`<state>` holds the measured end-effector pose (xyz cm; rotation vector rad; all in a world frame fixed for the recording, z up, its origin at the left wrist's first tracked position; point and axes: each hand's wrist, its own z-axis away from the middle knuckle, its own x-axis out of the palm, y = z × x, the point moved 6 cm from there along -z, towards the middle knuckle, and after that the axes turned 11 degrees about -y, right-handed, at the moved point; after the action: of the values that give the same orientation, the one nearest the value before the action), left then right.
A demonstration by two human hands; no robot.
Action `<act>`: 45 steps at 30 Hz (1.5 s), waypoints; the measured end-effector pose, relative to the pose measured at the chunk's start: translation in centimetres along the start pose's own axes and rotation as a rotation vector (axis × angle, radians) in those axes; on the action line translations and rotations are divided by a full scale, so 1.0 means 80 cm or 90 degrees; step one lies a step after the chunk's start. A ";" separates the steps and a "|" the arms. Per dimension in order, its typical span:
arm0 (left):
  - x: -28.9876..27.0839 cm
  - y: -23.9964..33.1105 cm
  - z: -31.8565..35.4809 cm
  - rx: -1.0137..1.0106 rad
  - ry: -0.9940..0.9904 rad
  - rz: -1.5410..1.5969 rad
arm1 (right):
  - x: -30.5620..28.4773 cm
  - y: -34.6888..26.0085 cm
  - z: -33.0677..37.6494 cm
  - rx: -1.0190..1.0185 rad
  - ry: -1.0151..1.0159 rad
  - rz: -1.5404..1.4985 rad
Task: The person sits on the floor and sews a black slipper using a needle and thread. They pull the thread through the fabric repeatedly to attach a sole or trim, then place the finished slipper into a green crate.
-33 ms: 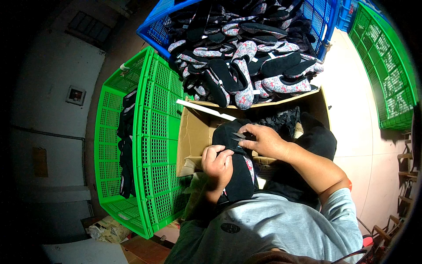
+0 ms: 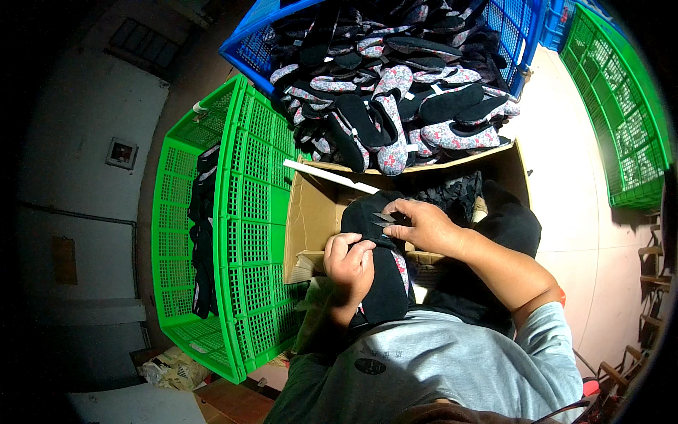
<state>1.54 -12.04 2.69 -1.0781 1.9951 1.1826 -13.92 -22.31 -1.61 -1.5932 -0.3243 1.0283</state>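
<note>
Black-soled slipper [image 2: 387,286] pinched in left hand [image 2: 349,266]; right hand [image 2: 428,227] gripping metal snips [image 2: 382,220]

The black slipper [image 2: 387,284] looks like matt cloth, the blades [image 2: 384,217] dull metal, the carton [image 2: 305,219] matt cardboard, the green crate [image 2: 227,230] smooth plastic.

Pale floor [image 2: 565,233], right: bears right green crate [image 2: 614,99]. Far: blue crate [image 2: 514,35], floral-and-black slippers [image 2: 459,136] heaped in it. Left: left green crate [image 2: 254,201], dark pieces [image 2: 203,247] inside.
</note>
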 end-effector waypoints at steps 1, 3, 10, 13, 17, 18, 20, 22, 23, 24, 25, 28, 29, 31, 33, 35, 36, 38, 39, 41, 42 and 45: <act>0.000 0.000 0.000 0.000 0.001 0.000 | 0.000 0.001 0.000 -0.001 0.001 -0.001; 0.001 0.000 0.000 0.000 0.002 0.001 | 0.000 0.002 0.000 -0.002 0.002 -0.002; -0.001 0.001 0.000 -0.004 -0.005 -0.001 | 0.000 0.001 0.000 0.001 -0.010 -0.013; -0.001 0.001 -0.001 -0.005 -0.005 0.002 | 0.000 0.000 0.001 -0.006 -0.006 -0.006; 0.001 0.001 0.000 -0.003 -0.002 0.000 | 0.000 0.001 0.001 -0.014 -0.003 0.007; 0.000 0.001 -0.001 -0.002 -0.001 -0.001 | 0.000 0.001 0.001 -0.015 -0.002 0.009; 0.000 0.002 -0.001 -0.001 -0.001 -0.006 | 0.000 0.000 0.001 -0.003 -0.011 0.004; 0.000 0.002 -0.001 -0.001 0.001 -0.006 | 0.000 -0.001 0.001 0.002 -0.013 0.004; 0.000 0.001 -0.001 -0.001 0.002 -0.005 | 0.000 -0.001 0.001 0.000 -0.012 0.006; 0.001 0.001 -0.001 -0.002 0.003 -0.003 | 0.000 -0.001 0.001 -0.002 -0.011 0.008; 0.000 0.001 -0.002 -0.001 0.001 -0.005 | 0.000 0.000 0.001 -0.002 -0.011 0.006; 0.000 0.003 -0.003 0.001 -0.002 -0.006 | 0.001 0.002 0.001 -0.004 -0.009 0.006; 0.000 0.002 -0.003 0.002 -0.003 -0.005 | 0.002 0.003 0.001 -0.007 -0.006 0.011; 0.001 0.001 -0.003 0.003 -0.002 -0.003 | 0.002 0.004 0.001 -0.010 -0.004 0.015; 0.002 0.000 -0.002 0.003 0.000 -0.002 | 0.002 0.005 0.001 -0.010 -0.005 0.012; 0.001 0.001 -0.002 0.001 -0.001 -0.004 | 0.003 0.005 0.000 -0.008 -0.009 0.010; 0.000 0.001 -0.002 0.000 -0.001 -0.004 | 0.003 0.004 0.000 -0.007 -0.010 0.010; 0.002 0.000 -0.001 0.001 0.000 -0.004 | 0.002 0.003 0.001 -0.006 -0.011 0.006; 0.002 -0.001 0.000 0.002 0.001 -0.004 | 0.002 0.003 0.001 -0.005 -0.012 0.004; 0.002 -0.001 -0.001 0.002 -0.002 -0.004 | 0.001 0.002 0.001 -0.004 -0.015 -0.004; 0.002 -0.001 -0.001 0.002 -0.003 -0.004 | 0.001 0.002 0.001 -0.003 -0.017 -0.008; 0.002 0.000 -0.001 -0.001 -0.007 0.001 | 0.001 0.002 0.001 0.002 -0.018 -0.002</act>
<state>1.45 -12.20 2.59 -1.0682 1.9870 1.1887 -13.99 -22.23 -1.75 -1.5757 -0.3440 1.0504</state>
